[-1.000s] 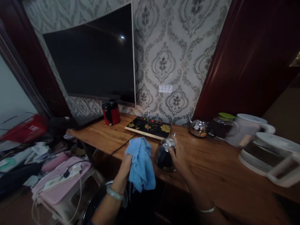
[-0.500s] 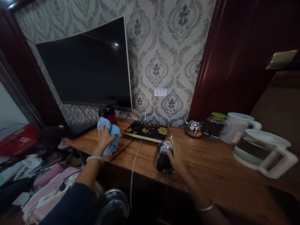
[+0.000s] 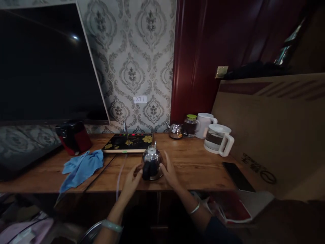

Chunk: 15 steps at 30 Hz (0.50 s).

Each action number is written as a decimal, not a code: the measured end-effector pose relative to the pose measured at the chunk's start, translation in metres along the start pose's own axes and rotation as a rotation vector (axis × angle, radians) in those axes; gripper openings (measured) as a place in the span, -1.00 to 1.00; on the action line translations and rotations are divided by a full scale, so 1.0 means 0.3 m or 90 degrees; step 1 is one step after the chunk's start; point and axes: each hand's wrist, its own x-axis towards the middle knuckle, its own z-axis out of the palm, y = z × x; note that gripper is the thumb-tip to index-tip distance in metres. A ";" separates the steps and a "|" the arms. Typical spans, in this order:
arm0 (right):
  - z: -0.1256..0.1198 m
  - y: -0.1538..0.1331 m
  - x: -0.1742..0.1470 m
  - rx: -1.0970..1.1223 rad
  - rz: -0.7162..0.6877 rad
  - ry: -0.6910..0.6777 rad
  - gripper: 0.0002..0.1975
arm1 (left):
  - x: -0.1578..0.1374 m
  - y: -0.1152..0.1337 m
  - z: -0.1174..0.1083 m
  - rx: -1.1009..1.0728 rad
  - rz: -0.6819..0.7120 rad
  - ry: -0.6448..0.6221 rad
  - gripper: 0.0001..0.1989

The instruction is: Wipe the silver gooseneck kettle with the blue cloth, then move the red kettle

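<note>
A small steel kettle (image 3: pixel 151 165) stood near the front edge of the wooden tabletop (image 3: pixel 203 169), just below the middle of the frame. Both hands flanked it. The left hand (image 3: pixel 132 181) came up from the lower centre with its fingers spread and its grip released, fingertips at the kettle's left side by the dark handle; whether they truly touched the metal could not be told in the dim light. The right hand (image 3: pixel 169 173) lay open on the other side, grip likewise released, palm turned towards the kettle's right flank and close against it. Each wrist bore a bangle.

Left of the kettle, a crumpled blue cloth (image 3: pixel 81 167) lay on the tabletop, one corner hanging over the front edge. Behind it stood a red and black appliance (image 3: pixel 74 136), and above that a large dark screen (image 3: pixel 45 64) filled the upper left of the frame. Just behind the kettle sat a black tray with gold flowers (image 3: pixel 128 142). Towards the right of centre, along the wall, stood a second steel kettle (image 3: pixel 175 130), a glass pot with a green lid (image 3: pixel 190 125), a white jug (image 3: pixel 205 121) and a glass carafe with a white handle (image 3: pixel 217 139). A dark phone (image 3: pixel 238 176) lay flat at the tabletop's right end.
</note>
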 end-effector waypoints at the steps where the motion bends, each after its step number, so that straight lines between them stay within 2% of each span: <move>1: -0.013 0.013 -0.025 0.006 0.017 0.003 -0.39 | -0.016 0.015 0.021 -0.003 0.009 -0.002 -0.61; 4: -0.046 0.021 -0.086 0.027 0.045 0.008 -0.53 | -0.045 0.048 0.050 0.025 0.037 0.004 -0.67; 7: -0.053 -0.025 -0.114 0.065 0.066 -0.003 -0.68 | -0.058 0.064 0.059 0.069 0.051 0.012 -0.65; 11: -0.031 -0.108 -0.117 0.126 0.088 -0.032 -0.71 | -0.076 0.079 0.082 0.085 0.044 0.011 -0.64; 15: -0.018 -0.140 -0.112 0.158 0.091 -0.054 -0.72 | -0.106 0.096 0.127 0.066 0.053 -0.015 -0.71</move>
